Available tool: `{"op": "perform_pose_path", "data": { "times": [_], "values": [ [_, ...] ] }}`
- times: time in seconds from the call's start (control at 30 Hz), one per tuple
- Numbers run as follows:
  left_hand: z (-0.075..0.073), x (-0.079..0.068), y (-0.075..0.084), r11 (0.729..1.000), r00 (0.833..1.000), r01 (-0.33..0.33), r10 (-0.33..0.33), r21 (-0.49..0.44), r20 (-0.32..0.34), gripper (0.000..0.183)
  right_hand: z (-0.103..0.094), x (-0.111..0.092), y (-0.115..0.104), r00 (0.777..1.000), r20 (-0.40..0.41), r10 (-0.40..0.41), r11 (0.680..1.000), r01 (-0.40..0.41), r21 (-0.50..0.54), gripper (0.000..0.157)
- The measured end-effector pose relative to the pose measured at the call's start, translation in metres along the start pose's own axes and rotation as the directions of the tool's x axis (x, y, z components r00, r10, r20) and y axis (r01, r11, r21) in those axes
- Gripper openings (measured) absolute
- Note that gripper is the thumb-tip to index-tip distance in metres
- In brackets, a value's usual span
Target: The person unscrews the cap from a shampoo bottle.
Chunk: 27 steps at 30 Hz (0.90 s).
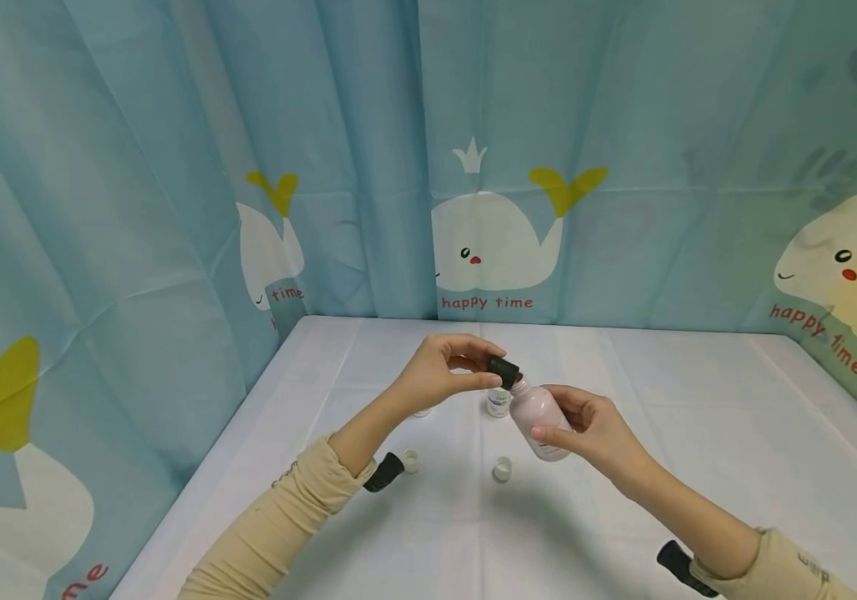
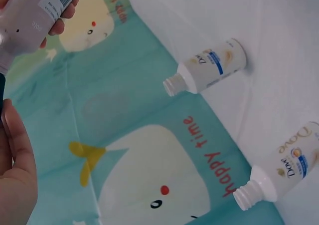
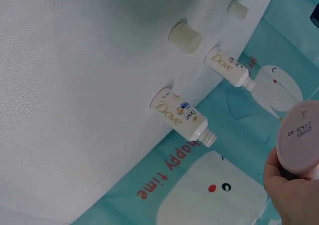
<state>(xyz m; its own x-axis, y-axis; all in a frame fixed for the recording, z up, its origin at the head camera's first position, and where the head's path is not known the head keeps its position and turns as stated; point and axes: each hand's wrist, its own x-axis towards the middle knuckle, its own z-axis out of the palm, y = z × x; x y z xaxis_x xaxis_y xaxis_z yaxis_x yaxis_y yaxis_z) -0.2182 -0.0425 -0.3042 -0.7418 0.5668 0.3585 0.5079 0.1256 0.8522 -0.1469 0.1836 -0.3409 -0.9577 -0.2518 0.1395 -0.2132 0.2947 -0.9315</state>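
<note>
Above the table, my right hand grips a pale pink bottle round its body. The bottle leans, its neck up toward the left. My left hand pinches a black cap between thumb and fingers, right at the bottle's mouth; part of the neck shows below it. In the left wrist view a barcode label is on the bottle's side. The right wrist view shows the printed base of the bottle, with the right hand's fingers beneath it.
Two white Dove bottles with bare threaded necks stand on the table behind the hands, one nearer the right wrist camera. Two small white caps lie in front of them. A whale-print curtain hangs behind the white table.
</note>
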Motion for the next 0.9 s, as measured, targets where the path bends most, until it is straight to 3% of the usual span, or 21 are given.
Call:
{"op": "perform_pose_path", "data": {
  "times": [0.23,0.43,0.57,0.77,0.9],
  "values": [
    [0.001,-0.001,0.000,0.996,0.998,0.061,-0.062,-0.069,-0.020,0.032,-0.002,0.000,0.000,1.000,-0.018,-0.013,1.000,0.013,0.002,0.049],
    [0.004,-0.003,0.000,0.992,0.998,0.061,-0.062,-0.108,-0.007,0.030,-0.004,-0.001,-0.001,1.000,-0.026,-0.002,1.000,0.002,0.006,0.049],
    [0.006,-0.003,-0.002,0.987,0.998,0.067,-0.063,-0.145,0.030,0.028,-0.005,-0.002,0.002,1.000,-0.016,-0.010,1.000,0.011,0.024,0.050],
    [0.009,-0.004,-0.005,0.986,0.989,0.113,-0.101,-0.122,0.104,0.041,-0.007,-0.001,0.008,0.998,0.005,-0.063,0.997,0.063,0.045,0.052],
    [0.013,-0.004,-0.007,0.995,0.985,0.077,-0.066,-0.064,0.157,0.043,-0.009,0.000,0.010,0.995,0.016,-0.096,0.995,0.095,0.028,0.056]
  ]
}}
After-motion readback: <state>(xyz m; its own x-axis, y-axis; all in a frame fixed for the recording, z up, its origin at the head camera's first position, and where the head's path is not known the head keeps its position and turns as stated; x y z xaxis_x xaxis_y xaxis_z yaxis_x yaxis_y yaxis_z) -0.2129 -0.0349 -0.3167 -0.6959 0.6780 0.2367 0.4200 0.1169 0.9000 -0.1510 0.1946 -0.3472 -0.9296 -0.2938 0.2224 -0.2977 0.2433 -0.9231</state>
